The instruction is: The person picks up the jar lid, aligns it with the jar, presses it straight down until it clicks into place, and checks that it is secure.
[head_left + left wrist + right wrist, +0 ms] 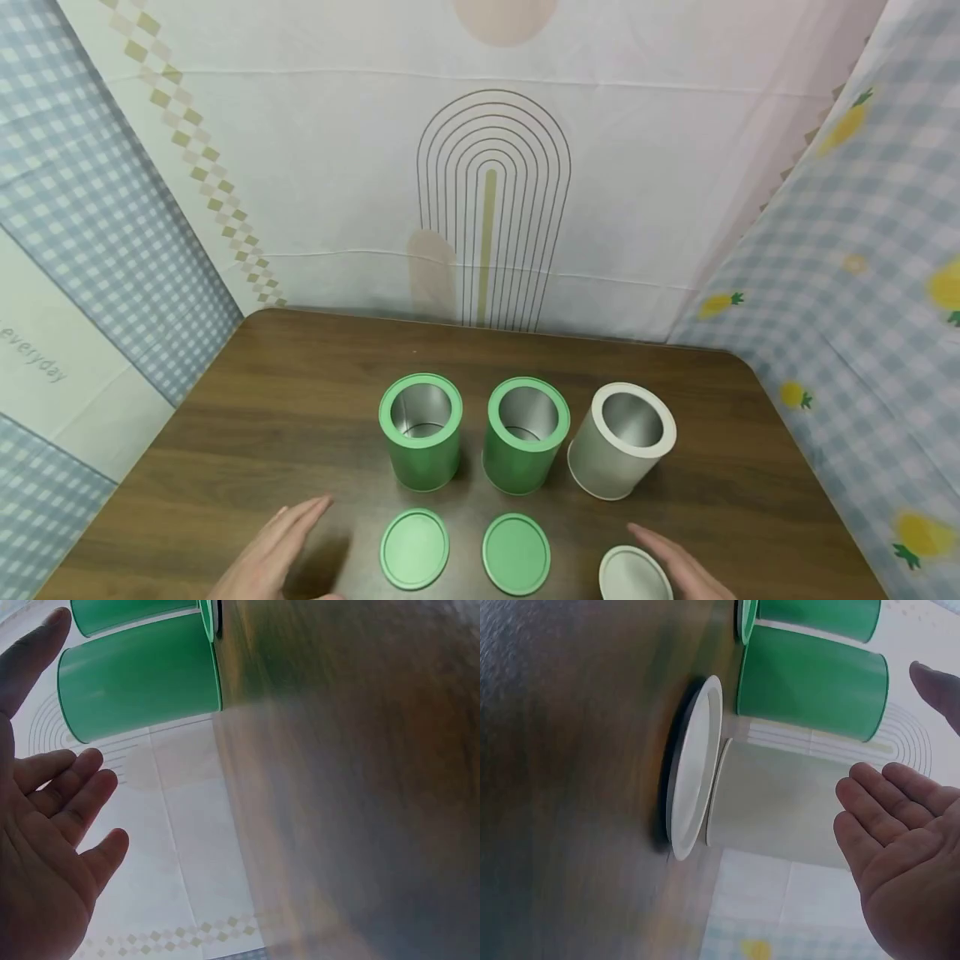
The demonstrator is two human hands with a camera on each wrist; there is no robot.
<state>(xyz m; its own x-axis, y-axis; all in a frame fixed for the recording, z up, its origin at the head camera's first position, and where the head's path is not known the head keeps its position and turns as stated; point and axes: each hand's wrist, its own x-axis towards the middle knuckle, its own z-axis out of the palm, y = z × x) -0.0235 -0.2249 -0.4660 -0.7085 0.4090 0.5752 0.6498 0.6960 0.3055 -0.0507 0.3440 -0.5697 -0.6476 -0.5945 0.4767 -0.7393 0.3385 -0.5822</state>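
My left hand [267, 554] hovers over the table's front left with its fingers extended, holding nothing. Close to it lies a green lid [415, 549], and behind that lid stands an uncovered green can [424, 460]. A second green lid [516, 554] lies in front of another green can [517, 458] in the middle. My right hand [681, 569] is beside the white lid [636, 576], fingers loosely extended and nothing gripped; the right wrist view [915, 847] shows its palm. Behind that lid stands a white can [611, 462]. The cans look hollow, with metallic insides.
All of these stand on a dark brown wooden table [315, 367]. A pale patterned cloth [337, 167] hangs behind it. Checked cloths hang at the left [97, 167] and at the right, where the cloth [862, 333] bears pineapples.
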